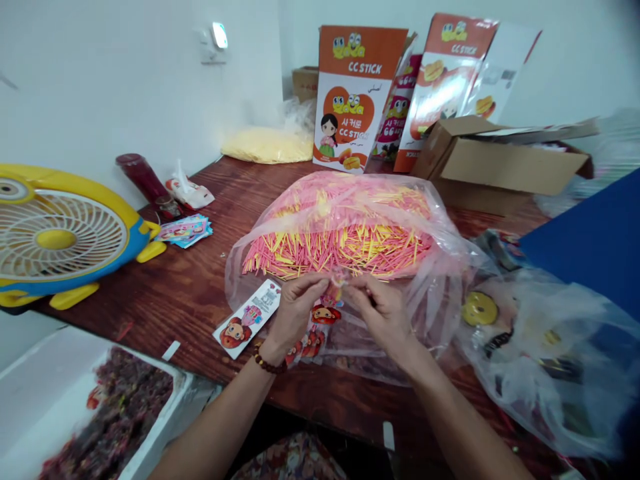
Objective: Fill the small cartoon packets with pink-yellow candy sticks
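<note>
At the frame's centre, a packet [327, 315] hangs between the two hands, its clear top at the fingertips. The left hand [296, 308] pinches one side, the right hand [384, 310] the other, thumbs closed against fingers. Sticks [340, 248] lie just above.

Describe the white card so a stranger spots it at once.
Find the big clear bag of pink and yellow sticks. Below its left end, beside the left hand, lies the white card. Unlike the blue-edged cards piled near the fan, it is a single long strip printed with a red-haired cartoon head.
</note>
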`<state>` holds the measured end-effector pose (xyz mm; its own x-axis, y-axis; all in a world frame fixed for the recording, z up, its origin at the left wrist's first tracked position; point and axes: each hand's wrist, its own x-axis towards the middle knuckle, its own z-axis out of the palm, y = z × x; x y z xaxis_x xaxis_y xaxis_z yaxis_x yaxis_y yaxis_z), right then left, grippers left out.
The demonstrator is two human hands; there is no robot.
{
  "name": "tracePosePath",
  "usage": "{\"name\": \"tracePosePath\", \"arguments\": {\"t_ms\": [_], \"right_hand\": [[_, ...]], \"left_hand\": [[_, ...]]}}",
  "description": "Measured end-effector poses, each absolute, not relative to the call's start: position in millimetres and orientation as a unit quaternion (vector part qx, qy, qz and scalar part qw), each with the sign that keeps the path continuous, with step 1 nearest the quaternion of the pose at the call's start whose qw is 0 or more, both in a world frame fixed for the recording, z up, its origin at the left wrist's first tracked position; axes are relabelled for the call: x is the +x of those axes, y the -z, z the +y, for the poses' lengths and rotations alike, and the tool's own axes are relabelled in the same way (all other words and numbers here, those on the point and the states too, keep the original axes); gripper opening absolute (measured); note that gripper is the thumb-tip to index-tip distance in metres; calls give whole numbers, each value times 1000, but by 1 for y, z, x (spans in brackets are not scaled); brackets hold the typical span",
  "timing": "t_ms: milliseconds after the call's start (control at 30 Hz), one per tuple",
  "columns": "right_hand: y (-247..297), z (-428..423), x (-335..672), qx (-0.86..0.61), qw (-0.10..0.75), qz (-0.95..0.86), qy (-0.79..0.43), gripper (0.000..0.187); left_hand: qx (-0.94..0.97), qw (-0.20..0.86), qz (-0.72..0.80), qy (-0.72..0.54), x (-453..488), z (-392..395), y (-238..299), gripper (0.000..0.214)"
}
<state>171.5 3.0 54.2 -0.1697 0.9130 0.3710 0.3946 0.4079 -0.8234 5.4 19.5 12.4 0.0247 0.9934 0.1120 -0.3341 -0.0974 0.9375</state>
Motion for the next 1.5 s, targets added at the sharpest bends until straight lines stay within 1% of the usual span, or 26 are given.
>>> {"name": "tracePosePath", "arguments": {"t_ms": [67, 133, 200, 300, 433, 500, 567, 667, 733, 867, 967, 1033, 1100, 1200, 1300, 1367, 1433, 1500], "right_hand": [[-58, 4, 170, -451, 427, -731, -285, 17], [-63, 7, 171, -465, 438, -710, -296, 19], [-67, 10, 171, -472, 444, -685, -333, 21], [-65, 15, 167, -464, 426, -660, -410, 24], [-35, 27, 148, -478, 441, -586, -483, 24], [-14, 33, 135, -484, 414, -584, -503, 23], [4, 37, 125, -510, 370, -591, -504, 22], [20, 38, 118, -570, 282, -635, -437, 22], [22, 36, 120, -593, 251, -661, -385, 21], [21, 31, 139, -594, 260, -679, -344, 16], [20, 38, 170, -592, 263, -699, -302, 19], [18, 52, 199, -613, 252, -700, -264, 24], [13, 70, 231, -660, 217, -691, -200, 24], [1, 99, 271, -709, 122, -690, -87, 23], [-7, 119, 287, -673, 3, -739, -26, 25], [-8, 125, 287, -639, -62, -767, -3, 28], [-6, 130, 282, -610, -105, -785, 17, 31], [-1, 135, 278, -591, -126, -796, 37, 32]], "left_hand": [[451, 547, 375, -598, 7, 19, -12, 18], [458, 523, 380, -610, 6, 18, -13, 15], [474, 499, 390, -611, 2, 18, -18, 12], [507, 472, 411, -592, -12, 17, -26, 11], [550, 445, 472, -526, -39, 19, -26, 15], [576, 419, 509, -482, -52, 21, -17, 19], [608, 383, 538, -440, -63, 21, -4, 23], [646, 321, 571, -392, -76, 19, 17, 25], [649, 276, 600, -378, -84, 18, 28, 28], [671, 164, 650, -317, -105, 17, 37, 30], [686, 70, 694, -210, -117, 18, 39, 33], [682, 31, 718, -137, -120, 18, 40, 37], [683, 15, 723, -103, -121, 17, 42, 39], [692, 3, 714, -107, -120, 15, 46, 37], [693, -9, 710, -123, -120, 15, 49, 35], [690, 5, 709, -143, -121, 17, 51, 34], [684, 33, 708, -174, -122, 20, 52, 33], [676, 63, 704, -208, -125, 23, 54, 32]]}}
